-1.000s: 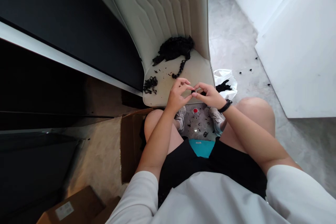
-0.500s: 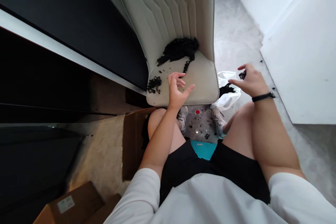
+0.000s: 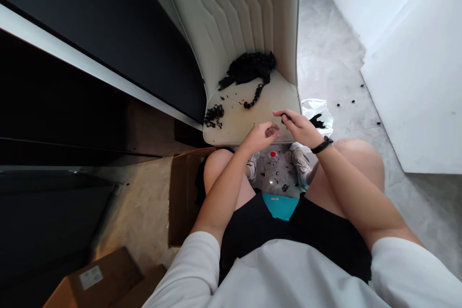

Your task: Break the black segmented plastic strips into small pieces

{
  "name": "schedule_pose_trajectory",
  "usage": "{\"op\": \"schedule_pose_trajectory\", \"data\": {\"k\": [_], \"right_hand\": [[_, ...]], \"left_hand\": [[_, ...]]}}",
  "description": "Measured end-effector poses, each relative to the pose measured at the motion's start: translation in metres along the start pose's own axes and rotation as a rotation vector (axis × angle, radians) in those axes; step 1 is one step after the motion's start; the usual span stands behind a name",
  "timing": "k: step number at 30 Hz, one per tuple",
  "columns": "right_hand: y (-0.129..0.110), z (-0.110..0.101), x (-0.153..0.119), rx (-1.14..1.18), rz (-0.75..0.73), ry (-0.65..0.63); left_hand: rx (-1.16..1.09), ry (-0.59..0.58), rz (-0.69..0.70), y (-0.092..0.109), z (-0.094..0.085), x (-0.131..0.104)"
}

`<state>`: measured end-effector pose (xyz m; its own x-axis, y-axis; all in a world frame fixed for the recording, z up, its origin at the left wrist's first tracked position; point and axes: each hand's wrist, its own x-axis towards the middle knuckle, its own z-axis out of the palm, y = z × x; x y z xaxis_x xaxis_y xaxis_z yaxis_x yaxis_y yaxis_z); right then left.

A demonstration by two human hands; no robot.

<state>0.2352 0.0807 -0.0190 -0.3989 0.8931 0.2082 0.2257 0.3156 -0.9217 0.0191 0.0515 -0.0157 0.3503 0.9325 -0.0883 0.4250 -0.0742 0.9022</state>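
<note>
Sitting with bent knees apart in front of a pale padded chair, the person I watch holds both hands over the near edge of its seat. The right hand, with a black wristband behind it, pinches a small dark piece between thumb and fingers, its index finger stretched toward the left. Just beside it, the left hand has its fingers loosely curled; from where I stand I cannot tell whether anything is in them. On the far part of the seat a black heap lies close to the backrest, and a knobbly dark strand runs from it toward the near side. A dark curly tangle rests at the seat's left edge, with crumbs scattered between. Right of the chair, on the floor, a white bag gapes around more black stuff, and a few dark specks lie farther right. Between the shoes I see a red cap among dark scraps. A cardboard box stands open by the left knee, and a labelled carton sits near left.
</note>
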Motion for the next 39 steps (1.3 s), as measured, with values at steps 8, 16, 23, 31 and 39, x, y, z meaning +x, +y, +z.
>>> {"op": "schedule_pose_trajectory", "data": {"k": [8, 16, 23, 31, 39], "right_hand": [[-0.026, 0.025, -0.005, 0.373, 0.007, -0.026], [-0.024, 0.021, -0.007, 0.259, -0.025, 0.04], [-0.031, 0.011, -0.018, 0.217, 0.012, 0.131], [-0.037, 0.018, -0.013, 0.243, 0.044, -0.044], [-0.041, 0.024, -0.012, 0.142, -0.052, -0.041]], "left_hand": [[-0.244, 0.095, 0.099, 0.001, 0.001, 0.003], [-0.211, 0.118, 0.163, 0.011, -0.005, -0.004], [-0.059, 0.038, 0.198, 0.022, -0.014, -0.012], [-0.049, 0.033, 0.251, 0.025, -0.02, -0.013], [-0.054, -0.015, 0.201, 0.018, -0.018, -0.017]]}}
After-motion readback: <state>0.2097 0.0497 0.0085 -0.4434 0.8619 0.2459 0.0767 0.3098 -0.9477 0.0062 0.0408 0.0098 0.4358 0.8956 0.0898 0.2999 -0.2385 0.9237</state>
